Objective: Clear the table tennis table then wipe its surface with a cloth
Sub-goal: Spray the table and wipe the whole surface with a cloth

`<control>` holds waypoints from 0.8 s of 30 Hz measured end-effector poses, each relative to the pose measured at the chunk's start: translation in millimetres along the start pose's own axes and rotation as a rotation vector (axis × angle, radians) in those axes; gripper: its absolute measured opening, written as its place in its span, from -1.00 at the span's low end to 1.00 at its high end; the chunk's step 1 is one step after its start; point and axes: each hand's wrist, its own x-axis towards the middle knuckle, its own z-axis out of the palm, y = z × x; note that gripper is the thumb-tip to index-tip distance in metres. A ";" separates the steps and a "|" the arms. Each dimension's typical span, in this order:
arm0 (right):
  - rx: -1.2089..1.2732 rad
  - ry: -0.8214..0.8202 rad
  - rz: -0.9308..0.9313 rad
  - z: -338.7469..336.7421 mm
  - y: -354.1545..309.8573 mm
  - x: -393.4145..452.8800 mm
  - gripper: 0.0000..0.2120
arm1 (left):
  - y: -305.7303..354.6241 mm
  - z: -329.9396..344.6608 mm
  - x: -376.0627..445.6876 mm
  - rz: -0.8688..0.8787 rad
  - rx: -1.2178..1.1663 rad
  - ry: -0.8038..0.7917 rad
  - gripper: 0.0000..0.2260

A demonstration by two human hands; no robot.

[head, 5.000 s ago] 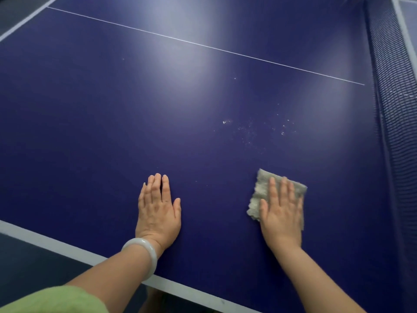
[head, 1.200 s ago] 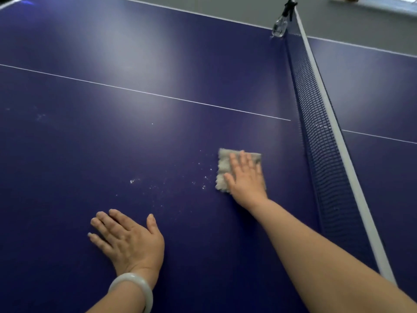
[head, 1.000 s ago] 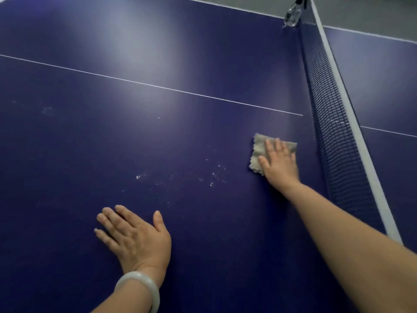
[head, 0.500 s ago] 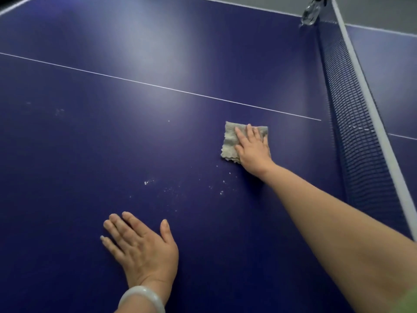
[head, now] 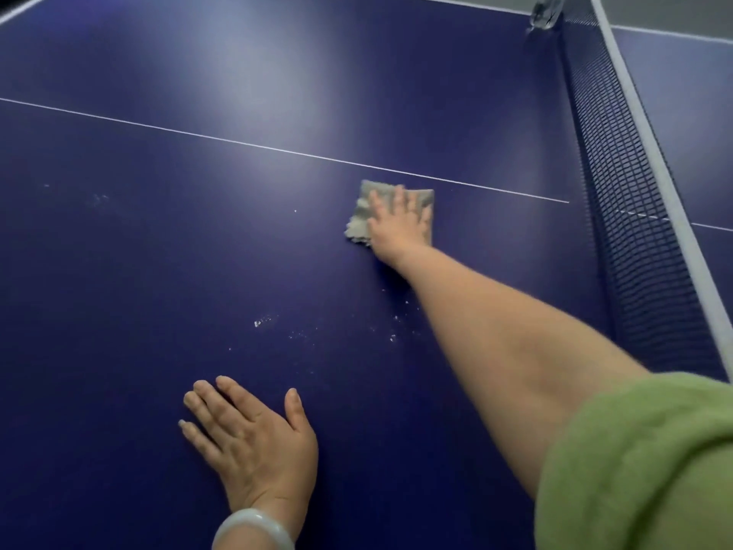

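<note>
A dark blue table tennis table (head: 158,252) fills the view. My right hand (head: 398,226) lies flat with straight fingers on a folded grey cloth (head: 363,214), pressing it onto the surface just below the white centre line (head: 238,142). My arm is stretched far forward. My left hand (head: 254,442) rests flat on the table near me, fingers spread, a pale bangle on the wrist. White specks (head: 263,321) dot the surface between the two hands.
The dark net (head: 630,200) with its white top band runs along the right side, with a metal clamp (head: 545,11) at its far end. A second table half (head: 690,113) lies beyond the net.
My right hand has slid the cloth away from me and leftward, from beside the net toward the centre line. The left hand has stayed planted.
</note>
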 end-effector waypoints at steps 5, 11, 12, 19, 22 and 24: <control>-0.097 -0.041 -0.356 13.8 -7.9 -36.1 -0.49 | 0.5 -0.9 -0.1 -0.020 -0.011 -0.018 -0.26; 0.091 0.120 0.431 -15.3 171.0 -51.6 -0.47 | 3.2 -5.4 -0.5 -0.018 -0.037 -0.020 -0.23; 0.114 0.126 0.543 -16.5 186.5 -61.7 -0.46 | 3.7 -5.7 -0.4 -0.020 -0.038 -0.027 -0.23; 0.074 0.144 0.388 19.7 64.0 -92.4 -0.44 | 5.0 -8.7 0.6 -0.036 -0.017 -0.046 -0.25; 0.009 0.054 -0.063 39.4 -26.8 -117.2 -0.45 | 8.6 -14.4 0.9 -0.053 -0.021 -0.092 -0.25; -0.015 -0.003 -0.242 42.0 -48.1 -128.8 -0.46 | 10.7 -20.1 0.4 -0.057 -0.038 -0.099 -0.24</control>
